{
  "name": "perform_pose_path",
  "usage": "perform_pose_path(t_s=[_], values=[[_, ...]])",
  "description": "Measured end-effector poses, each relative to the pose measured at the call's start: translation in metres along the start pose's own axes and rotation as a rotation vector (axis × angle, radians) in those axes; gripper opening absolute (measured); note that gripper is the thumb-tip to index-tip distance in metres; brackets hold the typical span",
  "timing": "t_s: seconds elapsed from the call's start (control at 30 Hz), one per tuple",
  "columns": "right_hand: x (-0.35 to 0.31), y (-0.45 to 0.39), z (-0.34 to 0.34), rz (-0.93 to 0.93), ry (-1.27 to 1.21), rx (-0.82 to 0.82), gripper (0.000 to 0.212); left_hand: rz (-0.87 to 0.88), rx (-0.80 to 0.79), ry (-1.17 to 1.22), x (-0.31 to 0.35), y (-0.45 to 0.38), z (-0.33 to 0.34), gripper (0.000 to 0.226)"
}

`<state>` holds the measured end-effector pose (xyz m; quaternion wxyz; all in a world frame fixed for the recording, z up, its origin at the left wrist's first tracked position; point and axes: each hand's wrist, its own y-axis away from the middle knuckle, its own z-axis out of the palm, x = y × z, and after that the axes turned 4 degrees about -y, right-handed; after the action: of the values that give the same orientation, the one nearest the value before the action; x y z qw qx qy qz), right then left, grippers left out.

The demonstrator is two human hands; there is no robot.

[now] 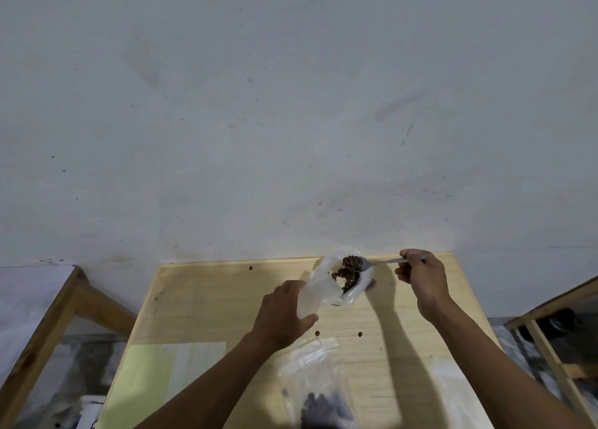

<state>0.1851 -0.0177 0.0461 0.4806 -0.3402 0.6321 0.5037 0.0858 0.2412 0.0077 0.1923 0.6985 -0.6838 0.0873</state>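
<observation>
Coffee beans [352, 263]: heaped on spoon [385, 261], held over open plastic bag [323, 289] at 1 o'clock on tabletop [210, 299]. Spoon handle is enclosed by grip of right hand [420, 276]; bag edge is pinched by grip of left hand [281, 312]. Risk: beans likely spilled if limp bag mouth sags.

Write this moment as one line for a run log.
left hand: grips bag edge | right hand: holds spoon of beans at bag mouth | table: second bag, loose beans

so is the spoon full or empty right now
Full: the spoon, gripped by the right hand, carries a heap of brown beans at the open mouth of the white bag.
</observation>
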Motion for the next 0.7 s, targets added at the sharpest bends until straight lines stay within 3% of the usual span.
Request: perform_pose_path(t_s=[0.2, 0.53, 0.7], values=[[-0.021, 0.028, 0.008, -0.084, 0.015, -0.111, 0.020, 0.012, 0.031, 0.033, 0.003, -0.002, -0.001, 0.070], [-0.022, 0.059, 0.023, -0.324, 0.294, -0.338, 0.020, 0.037, 0.077, 0.094, 0.006, 0.003, -0.007, 0.069], [-0.031, 0.058, 0.022, -0.468, 0.286, -0.311, 0.018, -0.003, 0.084, 0.067, -0.002, 0.008, -0.007, 0.069]])
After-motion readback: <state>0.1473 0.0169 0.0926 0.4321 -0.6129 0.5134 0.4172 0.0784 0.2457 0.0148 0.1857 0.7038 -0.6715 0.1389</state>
